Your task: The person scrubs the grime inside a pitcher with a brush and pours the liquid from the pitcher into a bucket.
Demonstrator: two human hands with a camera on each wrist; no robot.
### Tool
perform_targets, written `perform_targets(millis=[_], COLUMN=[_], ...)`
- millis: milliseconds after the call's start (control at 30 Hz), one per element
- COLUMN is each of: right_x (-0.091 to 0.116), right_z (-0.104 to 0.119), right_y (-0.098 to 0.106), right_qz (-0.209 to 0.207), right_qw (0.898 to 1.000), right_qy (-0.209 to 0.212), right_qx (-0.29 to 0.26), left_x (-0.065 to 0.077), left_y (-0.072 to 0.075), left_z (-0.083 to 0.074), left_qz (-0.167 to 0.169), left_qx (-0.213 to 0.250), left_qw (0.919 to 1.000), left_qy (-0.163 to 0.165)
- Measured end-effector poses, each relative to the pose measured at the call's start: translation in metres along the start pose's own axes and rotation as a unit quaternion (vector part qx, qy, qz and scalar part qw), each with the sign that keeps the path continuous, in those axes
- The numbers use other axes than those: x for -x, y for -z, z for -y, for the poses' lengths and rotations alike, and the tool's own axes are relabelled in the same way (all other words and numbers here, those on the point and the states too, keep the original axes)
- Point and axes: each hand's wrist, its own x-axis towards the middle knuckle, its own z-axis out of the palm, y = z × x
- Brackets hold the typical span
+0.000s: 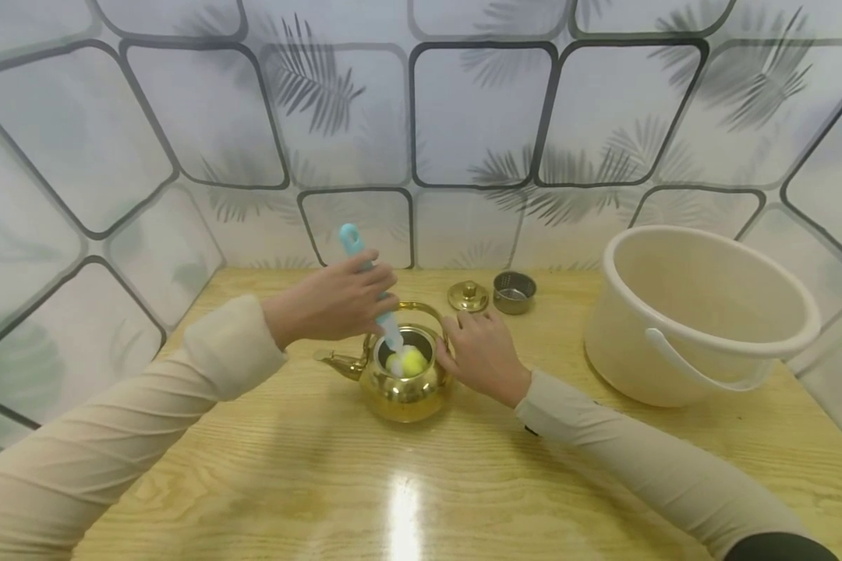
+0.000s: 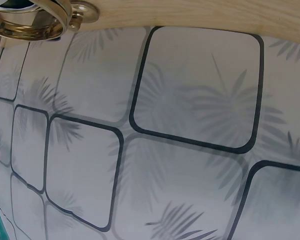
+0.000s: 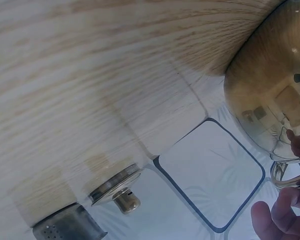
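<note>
A shiny gold kettle (image 1: pixel 405 397) stands uncovered on the table, its spout toward the left. My left hand (image 1: pixel 344 300) grips the light-blue handle (image 1: pixel 351 238) of a sponge brush from above, slanting it down into the kettle's mouth. Its yellow and white sponge head (image 1: pixel 410 361) shows inside the opening. At the kettle's right side, my right hand (image 1: pixel 484 351) holds the base of the arched handle (image 1: pixel 421 308). In the right wrist view, curled fingers (image 3: pixel 285 215) appear beside that handle, partly cut off by the frame edge.
Behind the kettle lie its gold lid (image 1: pixel 468 296) and a perforated metal strainer cup (image 1: pixel 514 293). A large cream bucket (image 1: pixel 638 343) with a white bail handle stands at the right. A patterned wall (image 1: pixel 477 117) borders the wooden table (image 1: pixel 309 475).
</note>
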Motion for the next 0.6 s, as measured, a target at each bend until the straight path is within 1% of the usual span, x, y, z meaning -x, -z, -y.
perform_targets(millis=[267,600], right_x=[0.0,0.001], right_z=[0.0,0.0], right_y=[-0.001,-0.001], right_qz=[-0.002,0.0], right_qw=[1.0,1.0], right_qy=[-0.002,-0.004], right_qx=[-0.002,-0.001], left_x=[-0.009,-0.014], left_y=[0.008,0.012], left_z=[0.004,0.006], left_qz=[0.012,0.026], left_qx=[-0.044,-0.06], left_qw=[0.9986,0.997], left_qy=[-0.029,-0.04])
